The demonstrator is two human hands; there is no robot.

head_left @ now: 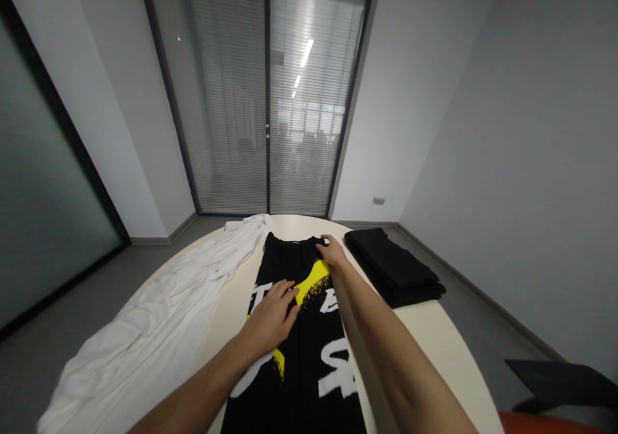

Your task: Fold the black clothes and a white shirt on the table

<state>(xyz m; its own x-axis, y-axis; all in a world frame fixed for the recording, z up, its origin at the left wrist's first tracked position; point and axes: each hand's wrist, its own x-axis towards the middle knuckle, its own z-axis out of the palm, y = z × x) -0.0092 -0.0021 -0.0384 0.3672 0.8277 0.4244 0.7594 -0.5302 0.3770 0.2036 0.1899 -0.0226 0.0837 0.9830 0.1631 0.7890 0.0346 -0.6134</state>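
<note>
A black garment (309, 363) with white letters and yellow splashes lies lengthwise down the middle of a round pale table (434, 337). My left hand (271, 316) rests flat on its middle, fingers stretched out over the print. Farther away, my right hand (331, 251) reaches the garment's far right corner, where its fingers curl on the cloth edge.
A long white garment (159, 318) lies crumpled along the table's left side. A folded stack of black clothes (393, 265) sits at the far right of the table. Glass doors with blinds (268, 99) stand behind. A dark chair part (560, 379) shows at lower right.
</note>
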